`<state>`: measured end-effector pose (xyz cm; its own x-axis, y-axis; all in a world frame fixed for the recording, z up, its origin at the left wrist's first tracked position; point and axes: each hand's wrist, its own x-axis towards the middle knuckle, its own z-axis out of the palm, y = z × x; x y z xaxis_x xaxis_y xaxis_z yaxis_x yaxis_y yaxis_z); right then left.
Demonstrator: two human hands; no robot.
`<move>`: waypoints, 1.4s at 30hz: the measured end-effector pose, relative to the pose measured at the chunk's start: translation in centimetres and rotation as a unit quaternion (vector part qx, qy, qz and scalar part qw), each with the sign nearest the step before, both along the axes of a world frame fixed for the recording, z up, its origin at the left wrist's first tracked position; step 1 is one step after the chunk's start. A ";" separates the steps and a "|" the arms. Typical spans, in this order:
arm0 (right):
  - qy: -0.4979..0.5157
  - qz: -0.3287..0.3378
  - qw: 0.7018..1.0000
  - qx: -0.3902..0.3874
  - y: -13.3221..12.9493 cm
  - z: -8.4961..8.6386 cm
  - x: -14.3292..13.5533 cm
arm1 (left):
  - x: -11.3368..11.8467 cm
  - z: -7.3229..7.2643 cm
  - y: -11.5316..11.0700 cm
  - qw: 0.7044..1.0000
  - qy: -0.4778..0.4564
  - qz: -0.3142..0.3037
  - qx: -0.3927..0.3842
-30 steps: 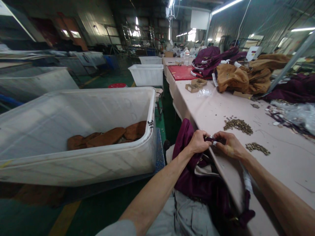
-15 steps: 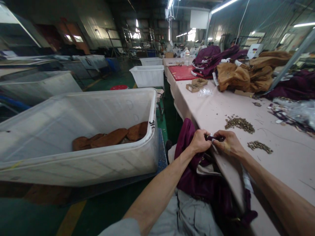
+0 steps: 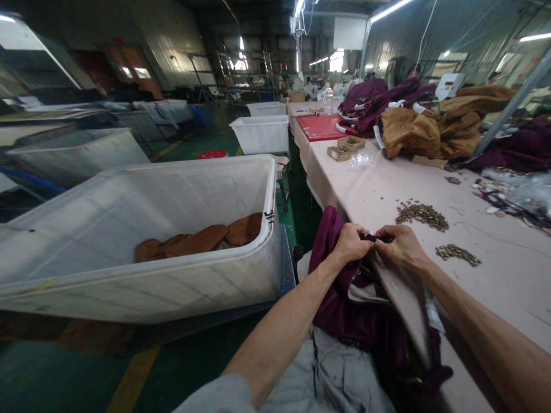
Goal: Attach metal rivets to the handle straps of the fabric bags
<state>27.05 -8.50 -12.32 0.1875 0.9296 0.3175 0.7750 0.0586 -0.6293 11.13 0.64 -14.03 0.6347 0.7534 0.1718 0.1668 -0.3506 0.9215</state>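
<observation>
A purple bag [image 3: 344,318] lies across my lap against the table edge, its light lining showing at the opening. Above it, my left hand [image 3: 353,242] is closed on a dark purple strap [image 3: 368,236], thumb and fingers pinching it. My right hand [image 3: 398,245] pinches the same strap just to the right, so the fingertips of both hands nearly meet. Whatever small part sits between the fingertips is hidden. On the table to the right are a larger pile of small brass-coloured metal pieces [image 3: 424,215] and a smaller pile [image 3: 458,254].
A big white bin [image 3: 206,287] with brown bags [image 3: 202,240] in it stands at my left. Farther along the table are small cardboard boxes [image 3: 340,152], a red board [image 3: 321,127], brown bags [image 3: 411,132] and purple bags [image 3: 365,94]. A slanted metal post [image 3: 512,106] rises at right.
The view has shifted slightly. Both hands stay on the strap; their fingertips have drawn closer together, and the strap between them shows less.
</observation>
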 end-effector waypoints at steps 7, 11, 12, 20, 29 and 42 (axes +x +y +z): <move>-0.019 0.036 0.998 0.037 -0.7 0.1 0.5 | 0.3 -0.1 0.3 0.998 0.020 0.027 -0.047; -0.062 0.063 0.991 0.101 -1.4 0.2 1.0 | 0.6 -0.1 0.5 0.995 0.034 0.055 -0.077; -0.081 0.067 0.988 0.111 -1.5 0.2 1.1 | 0.7 0.0 0.6 0.994 0.037 0.057 -0.083; -0.222 0.081 0.967 0.096 -1.4 -0.1 0.6 | 0.7 0.4 0.8 0.994 0.056 0.043 -0.084; -0.212 0.086 0.971 0.062 -0.7 -0.4 0.9 | 0.3 0.3 0.3 0.996 0.048 0.008 -0.071; -0.130 0.121 0.981 0.076 -1.0 0.7 1.4 | 0.5 -0.5 0.6 0.996 0.025 -0.021 -0.079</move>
